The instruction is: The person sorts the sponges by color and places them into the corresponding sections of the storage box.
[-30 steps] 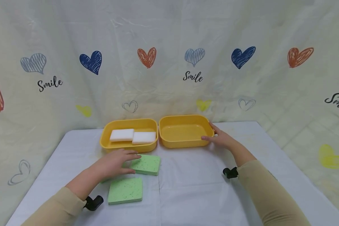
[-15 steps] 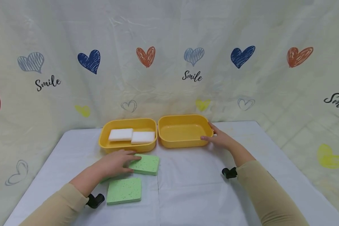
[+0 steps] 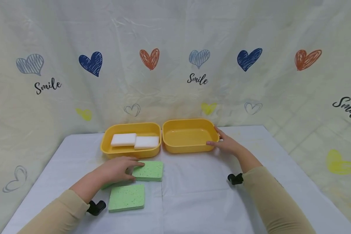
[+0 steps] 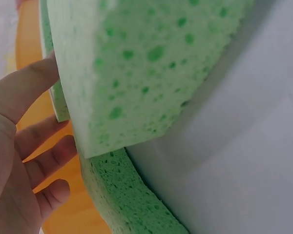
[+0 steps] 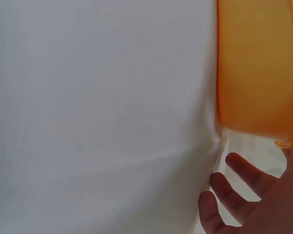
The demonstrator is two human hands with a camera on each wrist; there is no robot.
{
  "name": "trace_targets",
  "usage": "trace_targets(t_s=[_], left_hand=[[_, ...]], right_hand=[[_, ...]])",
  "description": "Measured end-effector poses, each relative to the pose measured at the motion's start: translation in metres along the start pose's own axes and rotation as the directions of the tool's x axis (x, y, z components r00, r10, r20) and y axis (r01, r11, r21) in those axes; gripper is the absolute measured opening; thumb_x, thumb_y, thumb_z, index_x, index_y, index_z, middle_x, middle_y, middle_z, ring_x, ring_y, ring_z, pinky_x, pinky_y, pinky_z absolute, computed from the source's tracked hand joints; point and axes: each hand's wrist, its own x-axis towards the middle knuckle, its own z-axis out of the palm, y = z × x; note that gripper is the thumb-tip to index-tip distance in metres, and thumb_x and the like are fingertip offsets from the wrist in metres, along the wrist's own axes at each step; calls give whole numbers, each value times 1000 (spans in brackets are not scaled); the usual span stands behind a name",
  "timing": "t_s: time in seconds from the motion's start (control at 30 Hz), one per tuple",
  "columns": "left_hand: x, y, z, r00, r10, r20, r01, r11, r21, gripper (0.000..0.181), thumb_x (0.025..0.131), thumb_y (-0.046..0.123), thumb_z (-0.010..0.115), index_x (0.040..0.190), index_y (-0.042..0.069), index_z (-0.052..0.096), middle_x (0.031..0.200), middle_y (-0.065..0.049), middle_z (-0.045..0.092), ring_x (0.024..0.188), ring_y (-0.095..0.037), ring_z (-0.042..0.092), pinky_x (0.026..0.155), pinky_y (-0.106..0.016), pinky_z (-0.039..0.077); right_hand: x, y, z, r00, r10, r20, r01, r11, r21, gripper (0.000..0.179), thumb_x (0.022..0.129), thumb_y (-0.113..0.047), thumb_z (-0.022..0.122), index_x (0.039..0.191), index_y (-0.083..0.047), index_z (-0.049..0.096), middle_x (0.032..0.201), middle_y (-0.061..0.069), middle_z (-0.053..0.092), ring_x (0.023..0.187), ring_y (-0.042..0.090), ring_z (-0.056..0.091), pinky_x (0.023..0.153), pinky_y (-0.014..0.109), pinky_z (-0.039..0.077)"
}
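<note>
My left hand (image 3: 114, 170) is at the left end of a green speckled sponge (image 3: 150, 170), thumb and index finger around it. A second green sponge (image 3: 127, 197) lies nearer me, and a third (image 3: 107, 185) is mostly hidden under that hand. The left wrist view shows a green sponge (image 4: 136, 73) large in front and another (image 4: 132, 195) below it. At the back, my right hand (image 3: 226, 143) holds the right end of a yellow tray (image 3: 190, 149), thumb at its front side. In the right wrist view the other fingers stand apart from the tray wall (image 5: 259, 73).
Another yellow tray (image 3: 108, 148) stands left of the held one, almost touching it. Two white sponge-like blocks (image 3: 123, 139) lie in it side by side. A white cloth covers the table (image 3: 199, 195). A heart-printed curtain (image 3: 175, 87) hangs right behind the trays.
My left hand has closed in on the left end of the far green sponge, which has turned slightly. My right hand stays at the tray. The view has shifted slightly.
</note>
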Motion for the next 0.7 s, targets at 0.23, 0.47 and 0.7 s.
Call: trace_targets(t_s=[0.23,0.47,0.7], left_hand=[[-4,-1,-3,999,26,-40,-26,1000,0,54,86,43,76,137,36,60,146,-1,51,130,-26,51,105,-49,44],[-8,-3,-6,992,56,-109,-56,998,8,52,87,44,75,137,37,60,144,1,52,126,-25,54,100,-48,48],[-10,5,-11,988,62,-145,-65,998,-14,50,88,43,73,136,37,60,144,-1,52,117,-23,59,92,-45,52]], right_hand=[[0,1,1,1000,-2,0,2,1000,9,111,81,-69,67,159,-36,-5,155,25,27,136,47,30,110,71,22],[-1,-1,1,1000,-7,-1,7,1000,11,110,82,-67,67,159,-35,-4,154,25,28,135,47,32,110,70,23],[-3,-1,-1,1000,-13,6,13,1000,13,110,82,-67,67,159,-34,-5,156,25,26,137,47,30,110,70,23]])
